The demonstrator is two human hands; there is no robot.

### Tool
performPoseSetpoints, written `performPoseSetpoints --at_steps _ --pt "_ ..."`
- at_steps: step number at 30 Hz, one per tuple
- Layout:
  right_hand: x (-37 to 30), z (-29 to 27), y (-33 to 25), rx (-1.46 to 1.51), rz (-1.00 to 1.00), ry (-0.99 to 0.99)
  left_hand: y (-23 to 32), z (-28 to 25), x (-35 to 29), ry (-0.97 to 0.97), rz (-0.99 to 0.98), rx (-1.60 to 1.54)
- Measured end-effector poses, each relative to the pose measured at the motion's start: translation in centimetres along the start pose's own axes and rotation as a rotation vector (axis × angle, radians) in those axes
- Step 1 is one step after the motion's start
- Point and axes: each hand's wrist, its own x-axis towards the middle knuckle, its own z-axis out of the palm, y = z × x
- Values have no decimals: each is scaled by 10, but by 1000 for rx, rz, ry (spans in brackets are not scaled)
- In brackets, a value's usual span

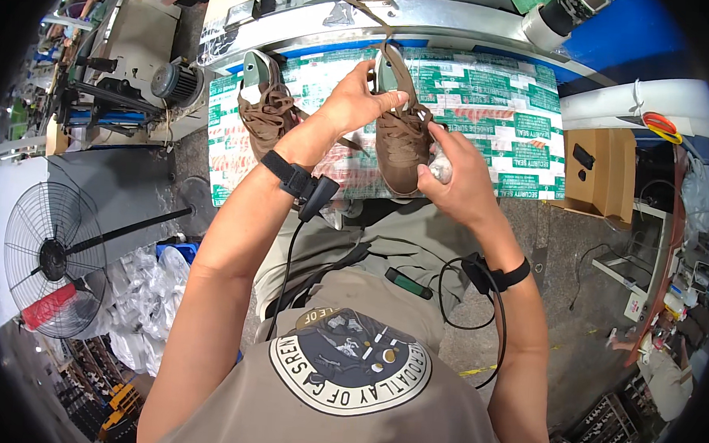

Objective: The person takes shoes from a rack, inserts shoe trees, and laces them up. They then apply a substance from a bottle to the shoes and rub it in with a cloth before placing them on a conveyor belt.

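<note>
Two brown lace-up shoes lie on a work surface in front of me, toes toward my body. My left hand grips the right-hand shoe at its collar, with the thumb across the tongue. A loose brown lace rises from that shoe toward the metal rail. Beside its toe, my right hand is closed round a crumpled white wad, with the index finger reaching to the shoe's side. The wad's material is hard to make out. The left-hand shoe stands untouched, its laces loose and its lining pale green.
Green-and-white printed tape covers the work surface. Behind it runs a metal rail. An open cardboard box holding small black items stands at right. At left are a black fan, a motor and a heap of clear plastic bags.
</note>
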Motion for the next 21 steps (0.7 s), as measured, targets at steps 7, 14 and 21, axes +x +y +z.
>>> performPoseSetpoints --at_steps 7,14,21 --pt "4 0 2 2 -28 -36 2 -2 -2 21 30 -56" --pt "6 -1 4 -39 -39 -19 10 -5 -1 -66 -75 -30" --pt "2 -2 9 -23 -30 -33 -1 1 1 -4 52 -90"
